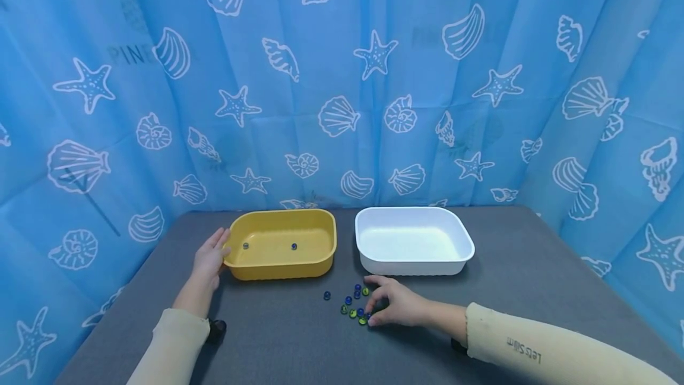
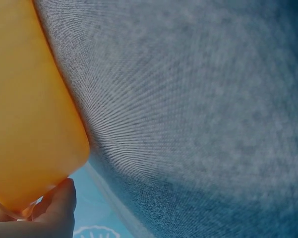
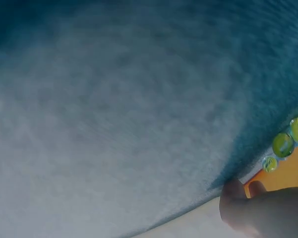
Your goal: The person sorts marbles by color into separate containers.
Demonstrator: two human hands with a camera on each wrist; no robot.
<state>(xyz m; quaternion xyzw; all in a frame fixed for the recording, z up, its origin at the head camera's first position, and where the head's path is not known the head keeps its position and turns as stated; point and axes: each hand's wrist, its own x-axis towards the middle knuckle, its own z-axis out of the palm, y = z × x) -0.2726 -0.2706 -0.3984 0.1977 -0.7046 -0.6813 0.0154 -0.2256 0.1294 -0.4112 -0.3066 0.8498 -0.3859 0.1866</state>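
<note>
My left hand (image 1: 210, 254) grips the left rim of a yellow plastic bin (image 1: 280, 272); in the left wrist view, fingers (image 2: 62, 206) touch its corner. Two marbles, a greyish one (image 1: 246, 246) and a dark blue one (image 1: 294, 246), lie inside the bin. On the cloth in front, my right hand (image 1: 398, 305) bends over a loose cluster of blue and green glass marbles. Its thumb and index finger pinch a blue marble (image 1: 369, 315), mostly hidden by the fingertips. A green marble (image 1: 363, 321) lies just beside the thumb. Green marbles (image 3: 283, 145) also show in the right wrist view.
To the right of the yellow bin stands a white bin (image 1: 414, 267), with no marbles visible in it. One blue marble (image 1: 327, 295) lies apart, left of the cluster. Grey cloth (image 1: 278, 331) covers the table, and a blue shell-print curtain (image 1: 342, 76) hangs behind and at both sides.
</note>
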